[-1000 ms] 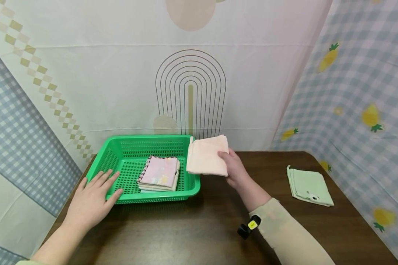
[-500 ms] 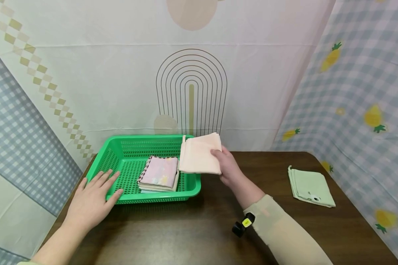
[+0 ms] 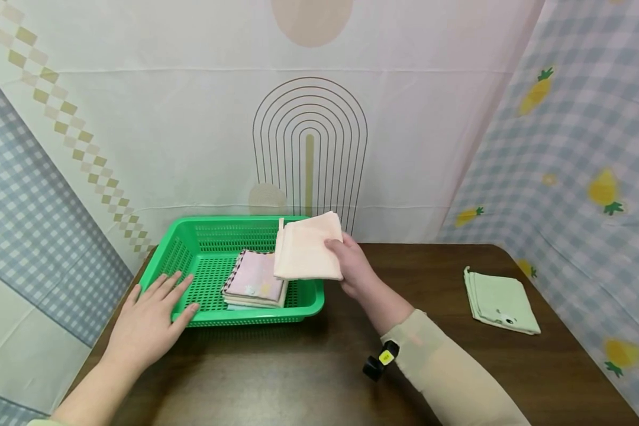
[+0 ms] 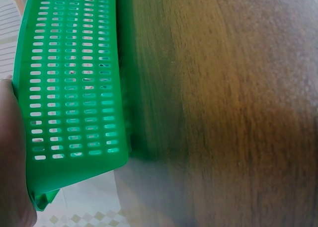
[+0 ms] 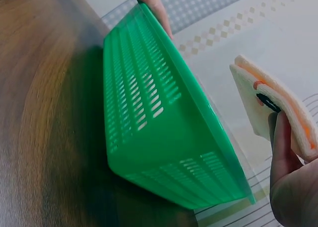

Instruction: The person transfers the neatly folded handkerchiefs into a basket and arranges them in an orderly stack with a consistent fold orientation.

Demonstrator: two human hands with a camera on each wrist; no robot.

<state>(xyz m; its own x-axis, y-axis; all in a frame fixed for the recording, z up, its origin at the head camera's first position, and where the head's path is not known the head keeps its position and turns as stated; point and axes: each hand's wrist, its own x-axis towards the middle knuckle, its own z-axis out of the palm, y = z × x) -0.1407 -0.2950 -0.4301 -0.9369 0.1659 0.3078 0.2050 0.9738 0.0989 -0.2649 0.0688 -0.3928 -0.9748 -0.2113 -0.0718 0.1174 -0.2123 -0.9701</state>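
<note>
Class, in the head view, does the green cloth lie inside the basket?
No, the green cloth lies on the brown table, outside the green basket.

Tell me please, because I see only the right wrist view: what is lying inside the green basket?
Observer: A stack of folded cloths; the top one is pinkish-lilac.
Operator: Thank you. Is there also a cloth outside the basket, on the table?
Observer: Yes, a folded pale green cloth lies near the table's right edge.
Operator: And how does the held cream cloth appear from the head camera?
Observer: There it hides the upper right part of the stack.
</note>
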